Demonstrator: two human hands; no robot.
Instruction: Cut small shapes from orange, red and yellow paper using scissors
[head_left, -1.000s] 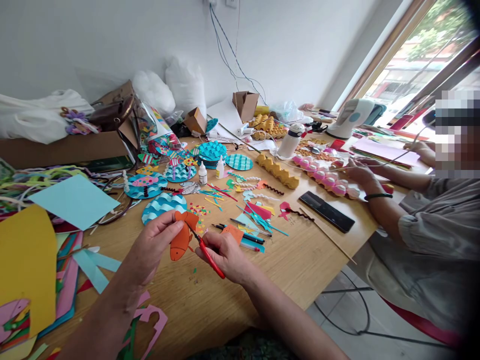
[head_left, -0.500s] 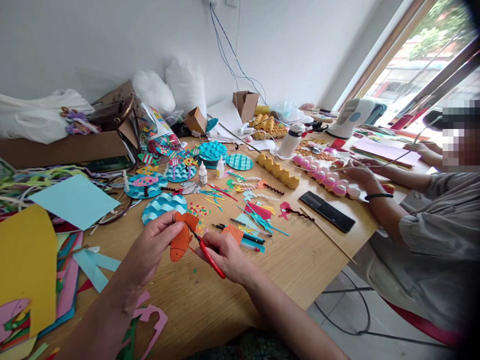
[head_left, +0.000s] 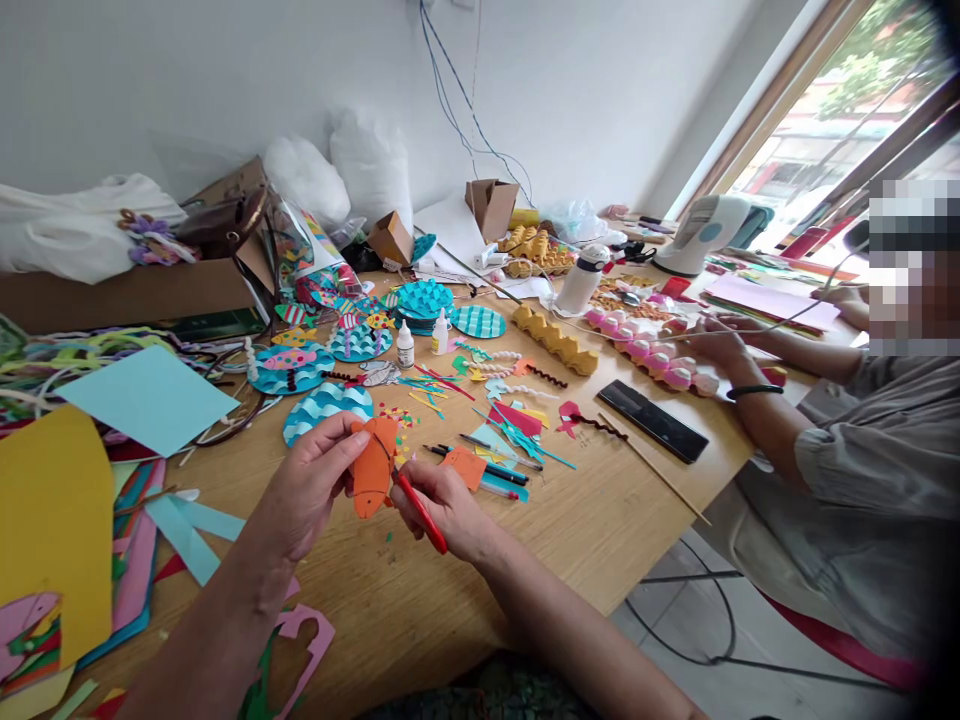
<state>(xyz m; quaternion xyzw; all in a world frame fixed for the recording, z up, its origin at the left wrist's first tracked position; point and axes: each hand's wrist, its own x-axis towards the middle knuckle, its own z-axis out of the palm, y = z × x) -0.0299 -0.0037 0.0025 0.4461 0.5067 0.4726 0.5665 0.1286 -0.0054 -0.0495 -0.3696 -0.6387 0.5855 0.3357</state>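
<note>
Between the fingers of my left hand [head_left: 319, 480] is an orange paper fish [head_left: 373, 475] with dark drawn lines, its head pointing down. My right hand [head_left: 442, 510] is closed on red-handled scissors [head_left: 421, 515], whose blades meet the fish's right edge and are partly hidden. Just beyond my right hand, an orange paper piece [head_left: 466, 466] lies beside several pens [head_left: 501, 470]. A wavy blue paper disc [head_left: 328, 412] sits behind my left hand.
Blue sheet [head_left: 150, 400] and yellow paper [head_left: 52, 530] lie at left, pink scraps [head_left: 311, 650] near the front edge. Two glue bottles [head_left: 406, 346] stand mid-table. A black phone [head_left: 652, 420] and thin stick [head_left: 660, 470] lie at right, near another person's hands [head_left: 716, 345].
The orange fish has turned so that more of its face shows and its upper part has shifted. The scissors have moved slightly and their blades now show less.
</note>
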